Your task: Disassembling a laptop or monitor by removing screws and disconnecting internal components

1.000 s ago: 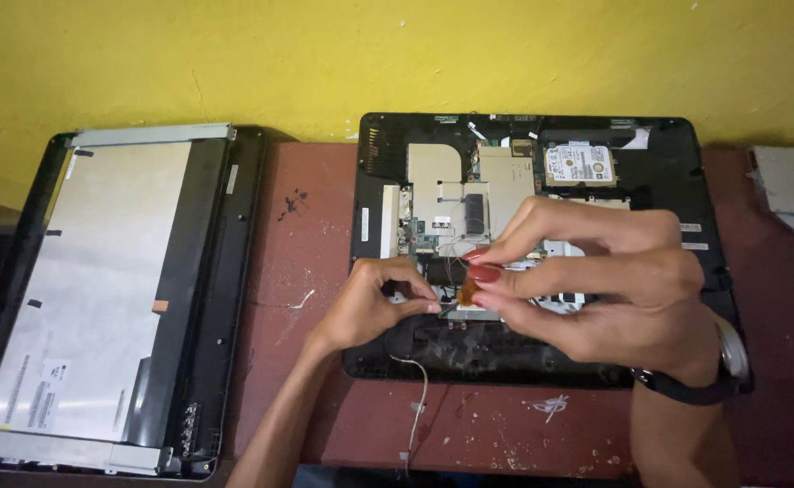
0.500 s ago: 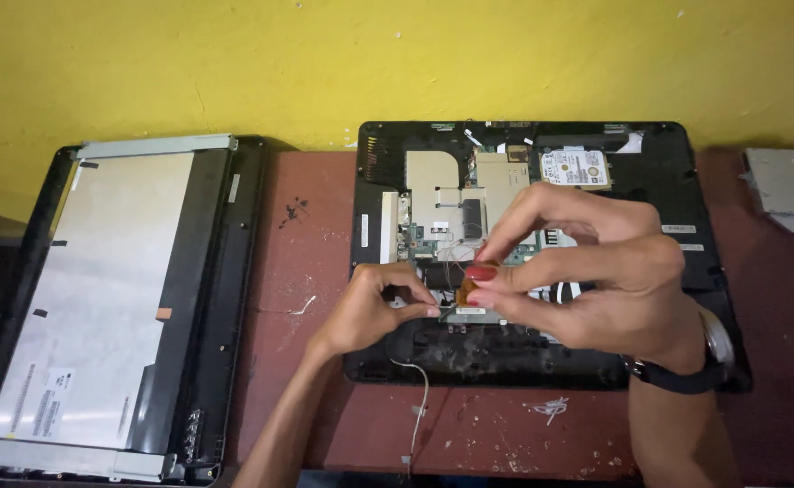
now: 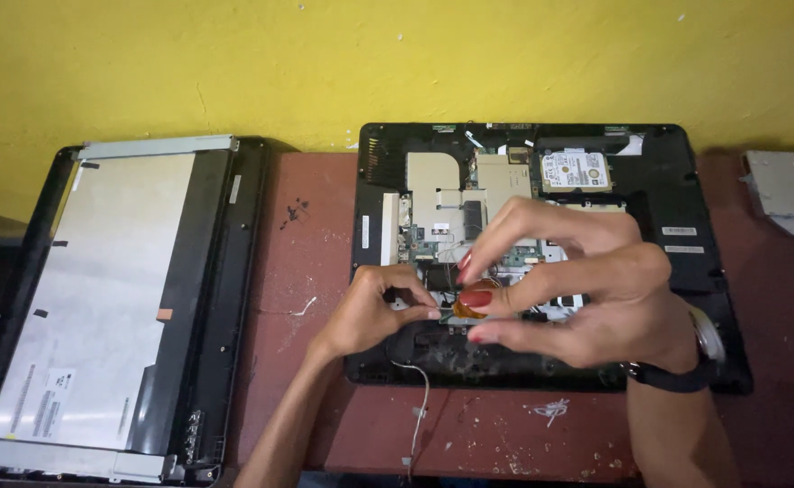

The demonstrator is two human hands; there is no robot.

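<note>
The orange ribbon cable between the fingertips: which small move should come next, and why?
Probably a slow, straight lift of the orange ribbon cable. The right hand pinches it, and the left hand holds the open computer chassis beside it, so it seems braced.

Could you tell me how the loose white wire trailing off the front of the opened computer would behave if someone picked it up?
The white wire is thin and curves limply over the table, so it is probably floppy and very light. One end runs under the computer, so a pull may snag. It looks easily damaged.
</note>
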